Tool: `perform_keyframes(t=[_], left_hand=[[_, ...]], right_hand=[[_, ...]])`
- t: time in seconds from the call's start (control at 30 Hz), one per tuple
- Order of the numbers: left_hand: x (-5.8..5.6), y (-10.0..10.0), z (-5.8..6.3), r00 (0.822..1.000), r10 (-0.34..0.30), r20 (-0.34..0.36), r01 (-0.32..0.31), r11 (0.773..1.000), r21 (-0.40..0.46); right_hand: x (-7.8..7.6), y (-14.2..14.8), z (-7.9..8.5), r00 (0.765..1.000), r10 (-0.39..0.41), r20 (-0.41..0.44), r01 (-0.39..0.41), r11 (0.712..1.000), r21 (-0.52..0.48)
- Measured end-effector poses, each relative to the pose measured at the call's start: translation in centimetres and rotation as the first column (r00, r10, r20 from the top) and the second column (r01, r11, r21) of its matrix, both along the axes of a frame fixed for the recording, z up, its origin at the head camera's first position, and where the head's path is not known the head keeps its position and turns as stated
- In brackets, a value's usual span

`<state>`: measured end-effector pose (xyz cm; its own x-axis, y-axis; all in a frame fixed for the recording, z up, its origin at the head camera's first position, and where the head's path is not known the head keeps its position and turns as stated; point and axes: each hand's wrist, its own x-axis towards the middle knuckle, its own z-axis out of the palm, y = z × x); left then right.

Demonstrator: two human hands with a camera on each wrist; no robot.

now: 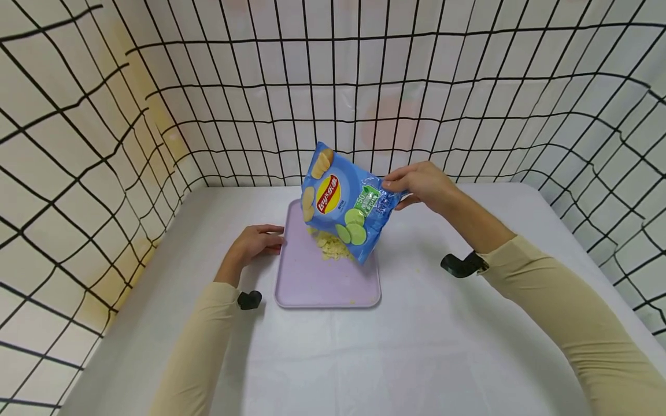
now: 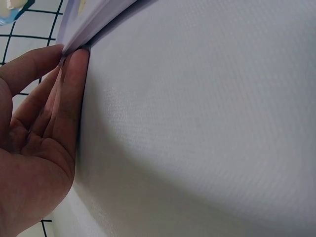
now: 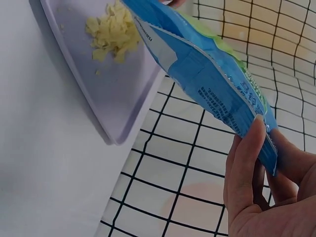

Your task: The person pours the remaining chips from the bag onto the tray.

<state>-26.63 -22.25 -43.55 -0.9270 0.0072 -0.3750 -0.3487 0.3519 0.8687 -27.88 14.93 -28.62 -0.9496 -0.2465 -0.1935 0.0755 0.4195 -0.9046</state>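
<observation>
A blue Lay's potato chip bag hangs tilted above a lilac tray, with yellow chip pieces piled beneath it. My right hand grips the bag by its upper right end. Seen from the right wrist, the bag is pinched between thumb and fingers, and its low end leans over the broken chips. At the tray's left side is my left hand. The left wrist view shows this hand pinching the tray's rim, thumb above and fingers below.
The tray lies on a white-covered table. Black wire grid stands along the back and both sides, with white sheeting behind it. A black wrist mount juts from the right sleeve, another mount from the left.
</observation>
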Motion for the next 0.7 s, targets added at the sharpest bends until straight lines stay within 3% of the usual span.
perform_keyframes(t=[0.27, 0.5, 0.7], left_hand=[[-0.18, 0.02, -0.01, 1.000, 0.011, -0.005, -0.011, 1.000, -0.009], [-0.12, -0.06, -0.01, 1.000, 0.011, -0.006, -0.011, 0.995, 0.094], [-0.01, -0.13, 0.07, 1.000, 0.004, -0.005, -0.004, 0.998, 0.067]], right_hand=[[-0.05, 0.02, -0.14, 1.000, 0.001, 0.004, -0.001, 1.000, -0.004], [-0.06, -0.07, -0.07, 1.000, -0.015, 0.013, 0.016, 1.000, -0.025], [0.06, -0.02, 0.24, 1.000, -0.019, -0.018, 0.018, 0.999, -0.039]])
